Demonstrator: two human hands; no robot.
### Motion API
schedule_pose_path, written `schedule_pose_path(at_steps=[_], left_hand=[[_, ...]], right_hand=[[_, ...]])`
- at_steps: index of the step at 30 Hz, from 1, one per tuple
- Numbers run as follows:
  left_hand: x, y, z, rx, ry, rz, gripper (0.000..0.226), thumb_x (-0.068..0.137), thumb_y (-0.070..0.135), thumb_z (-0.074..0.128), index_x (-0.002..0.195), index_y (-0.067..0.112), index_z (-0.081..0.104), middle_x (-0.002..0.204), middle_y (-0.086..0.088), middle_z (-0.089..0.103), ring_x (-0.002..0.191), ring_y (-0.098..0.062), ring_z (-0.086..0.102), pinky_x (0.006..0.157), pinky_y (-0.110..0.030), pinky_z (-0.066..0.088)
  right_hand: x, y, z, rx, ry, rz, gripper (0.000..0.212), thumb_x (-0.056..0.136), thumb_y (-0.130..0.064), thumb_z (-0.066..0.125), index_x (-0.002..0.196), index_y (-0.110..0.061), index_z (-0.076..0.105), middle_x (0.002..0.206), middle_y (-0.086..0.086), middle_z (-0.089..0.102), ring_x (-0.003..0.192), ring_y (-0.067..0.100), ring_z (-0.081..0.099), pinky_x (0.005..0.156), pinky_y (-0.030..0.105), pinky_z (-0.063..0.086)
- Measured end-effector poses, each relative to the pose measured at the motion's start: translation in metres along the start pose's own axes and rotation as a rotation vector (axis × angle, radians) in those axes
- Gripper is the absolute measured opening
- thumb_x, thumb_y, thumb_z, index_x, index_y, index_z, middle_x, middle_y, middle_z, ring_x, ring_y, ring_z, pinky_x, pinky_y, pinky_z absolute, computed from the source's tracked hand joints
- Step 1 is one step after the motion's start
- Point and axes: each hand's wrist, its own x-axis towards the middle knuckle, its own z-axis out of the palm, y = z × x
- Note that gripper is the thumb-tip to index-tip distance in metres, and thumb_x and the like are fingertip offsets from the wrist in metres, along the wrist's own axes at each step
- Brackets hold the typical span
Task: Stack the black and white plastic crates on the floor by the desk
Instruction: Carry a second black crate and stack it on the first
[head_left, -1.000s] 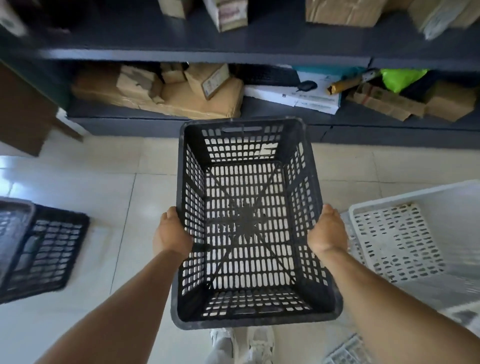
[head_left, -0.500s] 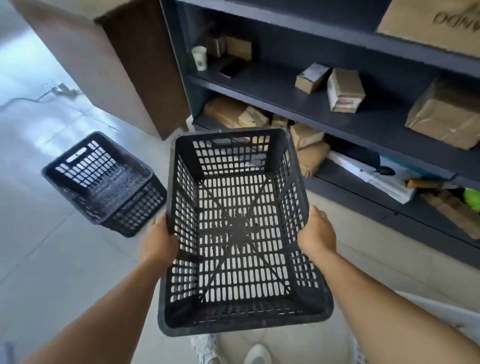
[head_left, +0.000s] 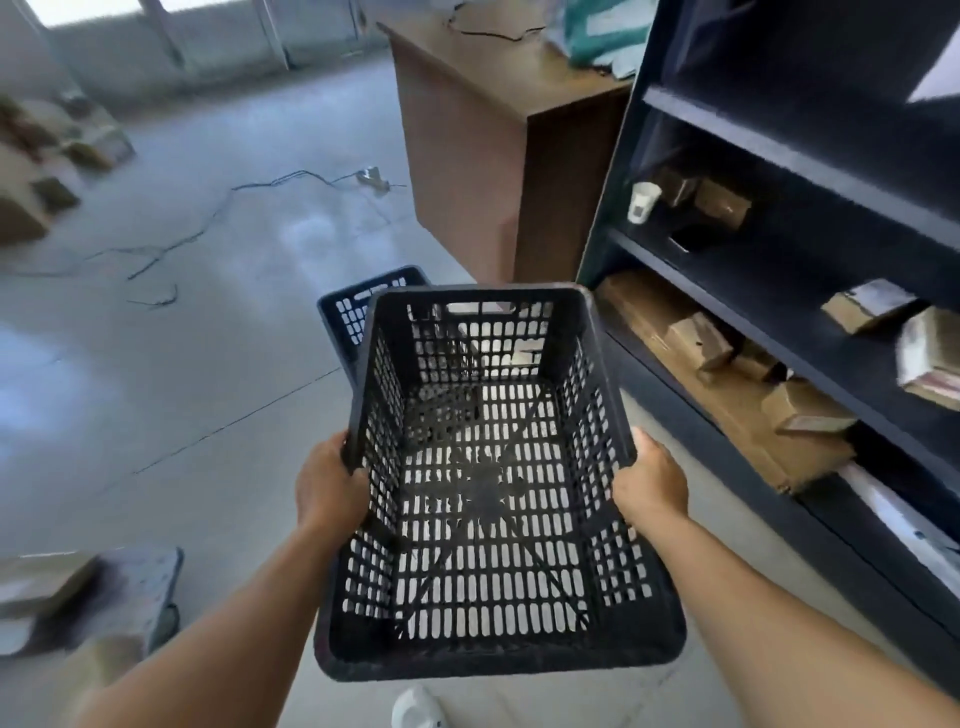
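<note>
I hold a black slotted plastic crate (head_left: 493, 483) in the air in front of me, its open top facing up. My left hand (head_left: 327, 486) grips its left rim and my right hand (head_left: 649, 483) grips its right rim. A second black crate (head_left: 350, 317) stands on the floor just beyond and to the left, mostly hidden behind the held one. It sits near the foot of the brown wooden desk (head_left: 498, 156). No white crate is in view.
Dark shelving (head_left: 779, 249) with cardboard boxes runs along the right. Cables (head_left: 218, 208) trail across the grey tiled floor at the back left. Cardboard boxes (head_left: 31, 171) lie at far left, and a low grey block (head_left: 104, 592) with a box sits at lower left.
My view has swung left, with the held crate carried along. The floor crate now lies straight behind the held one, the desk has come into full view, and the white crate has left the frame.
</note>
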Motion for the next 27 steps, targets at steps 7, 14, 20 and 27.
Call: schedule_pose_path(at_steps=[7,14,20,27], left_hand=[[0.046,-0.038,-0.046,-0.048,0.096,-0.115,0.039,0.080,-0.004,0.054,0.114,0.012,0.063,0.104,-0.013,0.068,0.085,-0.028,0.056,0.081,-0.037,0.045],[0.092,-0.052,-0.070,-0.082,0.141,-0.196,0.041,0.081,0.000,0.056,0.120,0.013,0.061,0.111,-0.011,0.069,0.098,-0.032,0.061,0.087,-0.037,0.046],[0.144,-0.050,-0.070,-0.107,0.156,-0.250,0.036,0.080,0.000,0.055,0.111,0.017,0.064,0.101,-0.006,0.070,0.080,-0.021,0.054,0.077,-0.033,0.045],[0.215,-0.024,-0.059,-0.105,0.213,-0.312,0.035,0.080,-0.003,0.053,0.110,0.010,0.063,0.100,-0.010,0.070,0.079,-0.022,0.052,0.073,-0.028,0.039]], right_hand=[[0.012,-0.087,0.033,-0.035,-0.025,-0.085,0.063,0.086,0.005,0.038,0.142,-0.023,0.044,0.137,0.005,0.055,0.121,0.030,0.053,0.098,0.036,0.046],[0.039,-0.152,0.057,-0.058,-0.035,-0.165,0.061,0.086,0.006,0.038,0.139,-0.023,0.048,0.134,0.004,0.058,0.119,0.029,0.055,0.095,0.034,0.047],[0.088,-0.202,0.074,-0.079,-0.085,-0.226,0.062,0.085,0.002,0.040,0.140,-0.025,0.047,0.137,0.002,0.056,0.119,0.030,0.054,0.095,0.034,0.046],[0.167,-0.262,0.087,-0.109,-0.148,-0.289,0.060,0.087,0.000,0.043,0.143,-0.023,0.045,0.139,0.006,0.054,0.123,0.031,0.052,0.099,0.035,0.044]])
